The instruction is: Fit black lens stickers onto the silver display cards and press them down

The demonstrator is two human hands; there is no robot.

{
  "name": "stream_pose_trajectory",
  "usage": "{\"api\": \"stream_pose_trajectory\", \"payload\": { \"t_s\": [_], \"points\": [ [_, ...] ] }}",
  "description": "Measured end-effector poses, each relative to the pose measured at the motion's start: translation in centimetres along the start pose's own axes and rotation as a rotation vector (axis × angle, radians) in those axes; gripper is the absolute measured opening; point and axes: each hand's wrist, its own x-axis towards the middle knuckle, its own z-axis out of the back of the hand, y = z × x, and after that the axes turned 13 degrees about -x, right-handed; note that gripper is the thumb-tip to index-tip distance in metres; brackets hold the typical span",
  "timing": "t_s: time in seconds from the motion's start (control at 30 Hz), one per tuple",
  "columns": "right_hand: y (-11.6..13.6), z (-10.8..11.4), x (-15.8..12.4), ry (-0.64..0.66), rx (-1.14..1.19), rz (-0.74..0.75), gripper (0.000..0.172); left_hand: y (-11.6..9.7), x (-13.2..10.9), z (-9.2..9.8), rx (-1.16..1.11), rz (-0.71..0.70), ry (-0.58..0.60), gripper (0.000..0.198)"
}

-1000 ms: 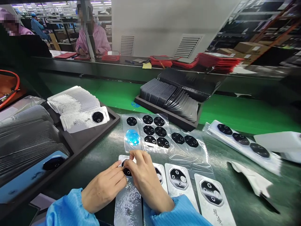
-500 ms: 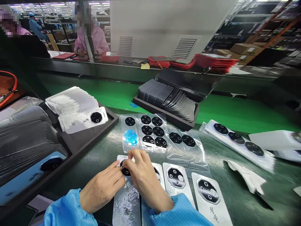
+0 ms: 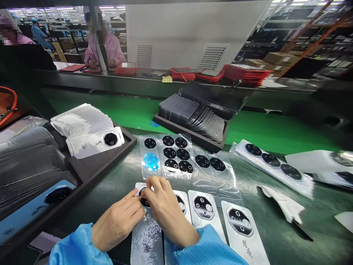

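Note:
A silver patterned phone back panel point(image 3: 147, 235) lies in front of me, a black octagonal camera-lens piece point(image 3: 145, 202) at its upper end. My left hand point(image 3: 119, 221) grips the panel's upper left part, its fingers close together and the index finger along the edge; the thumb is hidden. From the right, my right hand point(image 3: 165, 208) pinches with thumb and index finger over the lens piece, and what sits between the fingertips is hidden. To its right lie more silver panels with black octagons, among them a middle panel point(image 3: 205, 211) and a right panel point(image 3: 245, 232).
Clear film point(image 3: 213, 176) carries several black octagons. Dark trays of panels stand at left point(image 3: 102, 173) and back point(image 3: 190, 134). A bagged strip of octagons point(image 3: 271, 162), crumpled white paper point(image 3: 284, 202) and tweezers point(image 3: 302, 230) lie right. People in pink point(image 3: 110, 49) sit beyond the ledge.
The view has shifted slightly, so most things appear a little further left. Both hands keep nearly the same pose at the lens piece.

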Motion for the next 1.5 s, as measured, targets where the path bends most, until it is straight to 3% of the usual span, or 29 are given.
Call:
{"api": "stream_pose_trajectory", "payload": {
  "t_s": [0.2, 0.27, 0.37, 0.5, 0.6, 0.73, 0.83, 0.97, 1.1, 1.17, 1.37, 1.5],
  "points": [
    [-0.4, 0.5, 0.5, 0.016, 0.072, -0.013, 0.016, 0.0, -0.2, 0.0, -0.001, 0.008, 0.019, 0.021],
    [-1.1, 2.1, 0.8, -0.068, 0.238, -0.120, 0.017, 0.1, -0.2, 0.1, -0.021, 0.010, 0.033, 0.019],
    [-2.8, 5.7, 0.1, -0.253, 0.515, -0.424, 0.015, 0.3, -0.3, 0.1, -0.051, -0.018, 0.020, 0.019],
    [-6.2, 10.0, -4.1, -0.363, 0.732, -0.769, 0.008, 0.7, -0.6, -0.1, -0.080, -0.033, -0.009, 0.022],
    [-9.4, 12.1, -8.8, -0.475, 0.805, -0.979, 0.020, 1.2, -0.9, -0.3, -0.072, -0.068, -0.074, 0.019],
    [-12.6, 14.8, -14.0, -0.664, 0.768, -1.127, 0.034, 2.0, -1.1, -0.2, -0.016, -0.048, -0.061, 0.025],
    [-13.6, 16.0, -15.5, -0.611, 0.765, -1.175, 0.042, 2.2, -1.2, 0.0, -0.003, -0.020, -0.043, 0.024],
    [-15.2, 15.5, -14.7, -0.426, 0.627, -1.130, 0.033, 2.4, -1.2, -0.2, 0.010, 0.015, -0.064, 0.025],
    [-18.5, 13.6, -12.5, -0.218, 0.302, -0.990, 0.048, 2.5, -1.5, -0.3, 0.057, 0.015, -0.093, 0.029],
    [-20.4, 12.4, -11.3, -0.195, 0.207, -0.951, 0.054, 2.4, -1.6, -0.1, 0.065, -0.005, -0.114, 0.028],
    [-24.2, 8.4, -9.0, -0.169, -0.080, -0.811, 0.047, 1.9, -1.8, 0.6, 0.119, -0.104, -0.146, 0.032],
    [-25.2, 6.4, -9.3, -0.128, -0.234, -0.737, 0.041, -0.5, -0.9, 0.6, 0.112, -0.097, -0.076, 0.031]
  ]
}}
